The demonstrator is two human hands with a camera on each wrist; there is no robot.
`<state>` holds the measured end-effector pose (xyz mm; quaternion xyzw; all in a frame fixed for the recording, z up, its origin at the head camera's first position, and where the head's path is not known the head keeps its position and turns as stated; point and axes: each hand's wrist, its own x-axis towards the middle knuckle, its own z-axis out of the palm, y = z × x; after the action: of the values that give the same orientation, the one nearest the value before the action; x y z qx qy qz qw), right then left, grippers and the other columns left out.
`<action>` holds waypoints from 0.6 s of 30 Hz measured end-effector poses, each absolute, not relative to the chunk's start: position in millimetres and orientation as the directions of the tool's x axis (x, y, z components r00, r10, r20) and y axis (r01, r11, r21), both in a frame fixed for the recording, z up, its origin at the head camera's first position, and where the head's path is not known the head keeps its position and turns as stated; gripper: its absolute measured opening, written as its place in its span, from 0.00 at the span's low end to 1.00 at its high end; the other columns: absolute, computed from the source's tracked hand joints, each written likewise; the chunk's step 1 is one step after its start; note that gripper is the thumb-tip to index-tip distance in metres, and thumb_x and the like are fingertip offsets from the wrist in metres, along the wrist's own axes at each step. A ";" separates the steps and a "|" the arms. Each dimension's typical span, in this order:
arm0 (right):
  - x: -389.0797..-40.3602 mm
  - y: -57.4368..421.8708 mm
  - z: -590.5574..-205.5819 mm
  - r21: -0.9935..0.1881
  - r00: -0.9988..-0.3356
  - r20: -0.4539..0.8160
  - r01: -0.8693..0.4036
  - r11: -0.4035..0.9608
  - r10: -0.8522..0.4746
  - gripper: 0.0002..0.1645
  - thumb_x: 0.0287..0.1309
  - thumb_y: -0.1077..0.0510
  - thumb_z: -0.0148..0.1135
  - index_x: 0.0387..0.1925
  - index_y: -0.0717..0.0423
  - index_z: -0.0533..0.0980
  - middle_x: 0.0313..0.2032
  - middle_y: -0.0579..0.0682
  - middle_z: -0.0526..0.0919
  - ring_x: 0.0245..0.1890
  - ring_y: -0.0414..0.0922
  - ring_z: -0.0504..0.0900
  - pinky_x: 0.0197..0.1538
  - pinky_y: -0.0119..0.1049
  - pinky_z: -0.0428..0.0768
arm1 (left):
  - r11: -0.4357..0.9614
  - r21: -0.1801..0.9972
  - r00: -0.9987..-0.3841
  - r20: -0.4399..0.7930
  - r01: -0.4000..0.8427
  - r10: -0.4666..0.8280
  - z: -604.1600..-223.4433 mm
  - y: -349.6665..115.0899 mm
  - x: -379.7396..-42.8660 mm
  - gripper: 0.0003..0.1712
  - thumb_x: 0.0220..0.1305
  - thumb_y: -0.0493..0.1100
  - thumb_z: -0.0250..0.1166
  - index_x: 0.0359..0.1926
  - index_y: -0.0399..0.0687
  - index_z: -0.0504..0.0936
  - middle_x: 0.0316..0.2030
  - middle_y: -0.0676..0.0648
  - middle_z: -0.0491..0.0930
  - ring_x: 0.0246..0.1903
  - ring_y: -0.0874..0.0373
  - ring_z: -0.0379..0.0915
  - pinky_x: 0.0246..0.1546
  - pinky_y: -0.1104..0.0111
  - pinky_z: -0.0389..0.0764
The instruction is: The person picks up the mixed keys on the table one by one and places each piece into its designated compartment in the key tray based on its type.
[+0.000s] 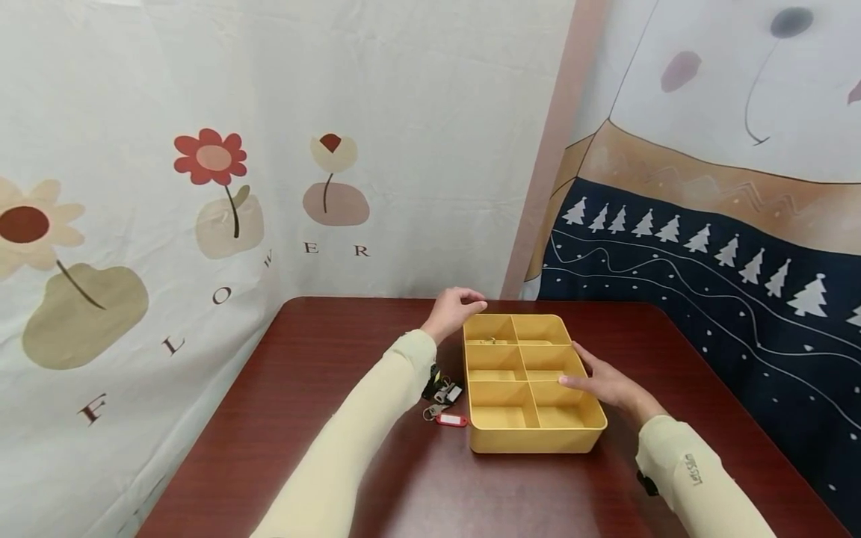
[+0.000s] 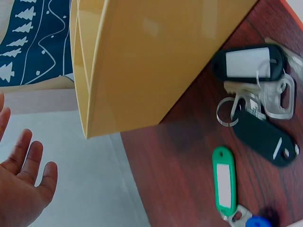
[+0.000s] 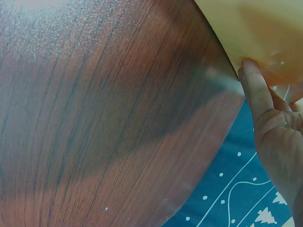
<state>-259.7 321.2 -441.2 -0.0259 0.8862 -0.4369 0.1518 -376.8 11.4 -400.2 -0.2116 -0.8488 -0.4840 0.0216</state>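
A yellow box (image 1: 538, 441) with several compartments stands on the table. My left hand (image 1: 454, 312) hovers by its far left corner, fingers loosely bent and nothing visible between them. The left wrist view shows that hand (image 2: 28, 177) apart from the box's side wall. My right hand (image 1: 608, 385) holds the right wall, thumb over the rim and fingers along the outside. In the right wrist view a finger touches the wall (image 3: 265, 28). A small metallic item (image 1: 489, 341), too small to identify, lies in the far left compartment. Left of the box lie keys with tags, including a red tag (image 1: 451, 421).
In the left wrist view, black key tags (image 2: 265, 137) and a green key tag (image 2: 224, 184) lie beside the box. The brown table (image 1: 323, 351) reaches back to a flower-printed curtain (image 1: 417, 149). A dark blue tree-patterned cloth (image 1: 706, 299) hangs on the right.
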 end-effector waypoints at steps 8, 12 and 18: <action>-258.9 320.7 -440.7 -0.787 -0.955 -0.226 0.062 0.614 -0.193 0.61 0.63 0.43 0.65 0.78 0.58 0.35 0.72 0.71 0.52 0.68 0.65 0.61 0.66 0.61 0.61 | 0.431 0.829 -0.916 0.217 0.356 0.339 -391.5 -9.3 -374.9 0.15 0.67 0.47 0.67 0.50 0.46 0.86 0.51 0.47 0.82 0.50 0.52 0.76 0.49 0.61 0.76; -259.7 320.7 -441.3 -0.786 -0.953 -0.245 0.087 0.612 -0.179 0.61 0.63 0.42 0.65 0.78 0.56 0.35 0.73 0.70 0.51 0.69 0.64 0.59 0.67 0.62 0.59 | 0.427 0.837 -0.917 0.199 0.342 0.345 -389.3 -21.0 -374.1 0.15 0.66 0.47 0.67 0.51 0.47 0.86 0.51 0.48 0.81 0.49 0.53 0.76 0.47 0.61 0.77; -260.9 320.5 -442.9 -0.783 -0.954 -0.240 0.080 0.616 -0.182 0.60 0.64 0.43 0.64 0.78 0.57 0.35 0.73 0.70 0.50 0.69 0.65 0.58 0.67 0.62 0.59 | 0.431 0.837 -0.915 0.183 0.337 0.361 -388.5 -37.8 -372.3 0.14 0.66 0.48 0.67 0.51 0.50 0.86 0.53 0.49 0.80 0.53 0.52 0.75 0.50 0.59 0.77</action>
<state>-260.9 320.5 -442.9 -0.0287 0.8865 -0.4370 0.1494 -372.3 -37.8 -388.5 -0.2063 -0.8458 -0.4917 -0.0120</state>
